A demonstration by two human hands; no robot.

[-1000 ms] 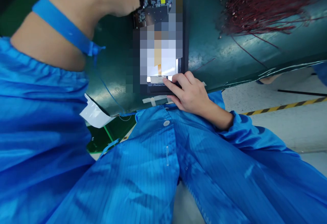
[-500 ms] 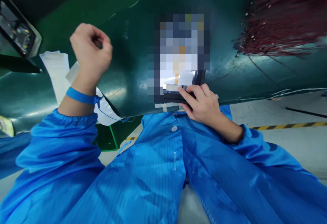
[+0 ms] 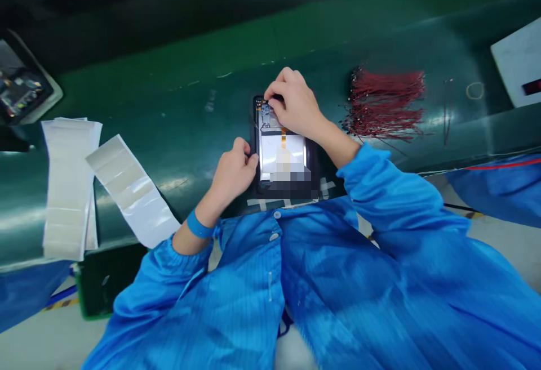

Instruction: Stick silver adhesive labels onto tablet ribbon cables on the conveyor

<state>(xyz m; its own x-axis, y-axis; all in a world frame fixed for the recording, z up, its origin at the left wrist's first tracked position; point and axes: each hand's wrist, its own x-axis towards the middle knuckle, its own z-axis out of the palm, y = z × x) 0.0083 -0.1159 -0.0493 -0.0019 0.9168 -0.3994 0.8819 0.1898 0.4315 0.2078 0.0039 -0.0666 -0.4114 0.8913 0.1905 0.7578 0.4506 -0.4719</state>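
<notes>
An opened tablet [image 3: 282, 156] lies on the green bench before me, its silver battery, orange ribbon strip and upper circuit board [image 3: 265, 117] exposed. Blurred squares hide its lower end. At its left edge is my left hand [image 3: 235, 172], thumb and curled fingers closed against the dark frame. Above the board reaches my right hand [image 3: 292, 102], fingertips pinched together near the tablet's top edge. Whatever lies between those fingertips is too small to make out. A blue band [image 3: 199, 226] circles my left wrist.
Dark red wires [image 3: 386, 102] lie bundled to the right, with a few loose ones and a rubber band [image 3: 475, 90] beyond. Label strips [image 3: 70, 190] rest at left, another strip [image 3: 133, 187] beside them. Another opened device [image 3: 23, 85] stands far left; a green bin [image 3: 110, 280] sits below the bench edge.
My left hand has come down from the raised position at left to the tablet's left edge. My right hand has moved from the tablet's lower end up to its top. The view has shifted.
</notes>
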